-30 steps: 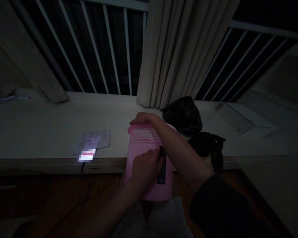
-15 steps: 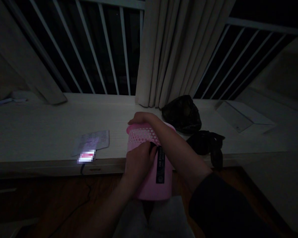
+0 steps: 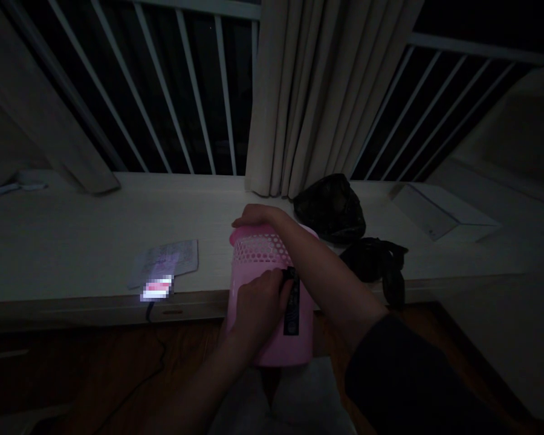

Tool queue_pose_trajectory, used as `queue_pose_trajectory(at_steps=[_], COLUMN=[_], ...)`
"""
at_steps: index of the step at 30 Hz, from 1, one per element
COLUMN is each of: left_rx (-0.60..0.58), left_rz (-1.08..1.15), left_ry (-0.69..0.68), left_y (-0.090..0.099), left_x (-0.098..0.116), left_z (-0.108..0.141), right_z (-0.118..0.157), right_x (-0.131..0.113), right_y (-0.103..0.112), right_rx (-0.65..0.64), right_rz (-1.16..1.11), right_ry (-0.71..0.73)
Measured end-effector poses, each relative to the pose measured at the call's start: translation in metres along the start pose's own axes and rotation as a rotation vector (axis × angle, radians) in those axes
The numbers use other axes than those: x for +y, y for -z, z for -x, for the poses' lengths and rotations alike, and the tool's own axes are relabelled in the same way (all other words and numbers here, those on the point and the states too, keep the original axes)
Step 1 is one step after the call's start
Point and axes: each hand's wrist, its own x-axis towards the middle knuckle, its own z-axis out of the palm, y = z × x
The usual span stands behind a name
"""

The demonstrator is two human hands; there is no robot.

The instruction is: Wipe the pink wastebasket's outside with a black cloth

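Observation:
A pink plastic garbage bin (image 3: 272, 347) with a honeycomb band of holes near its top stands upright close to my body. My right hand (image 3: 256, 214) reaches across it and is wrapped over the rim's far left side; some fingers are hidden inside. On the bin's front is a black label (image 3: 292, 314) with pale print. The fingers of my left hand (image 3: 262, 302) are closed on the label's upper left edge, which looks lifted. My right forearm covers part of the rim.
Two black plastic bags (image 3: 330, 208) lie on the white ledge (image 3: 95, 223) beyond my right arm. A white box (image 3: 446, 211) stands farther right. Leftward are a paper sheet (image 3: 176, 257) and a glowing device (image 3: 158, 288) with a cable. Curtains (image 3: 294, 96) hang behind.
My left hand has shifted slightly down and right along the label, its fingers still on the edge. My right hand keeps its hold on the rim. The view has moved slightly.

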Motion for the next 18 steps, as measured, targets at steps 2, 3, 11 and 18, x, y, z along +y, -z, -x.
queue_pose_trajectory(at_steps=[2, 3, 11, 18], left_rx=[0.007, 0.008, 0.037, 0.062], left_rz=[0.001, 0.004, 0.033, 0.049], left_ry=[0.007, 0.004, -0.005, -0.001], left_y=[-0.002, -0.003, -0.004, -0.005], left_x=[-0.001, -0.002, -0.006, -0.011], left_z=[0.0, 0.0, -0.002, -0.003], right_z=[0.007, 0.011, 0.021, 0.02], right_x=[0.003, 0.005, 0.028, 0.024], right_y=[0.005, 0.008, 0.016, 0.009], right_rx=[-0.017, -0.032, -0.09, -0.056], right_rz=[-0.017, -0.026, -0.051, -0.082], right_ry=[0.016, 0.019, -0.027, 0.018])
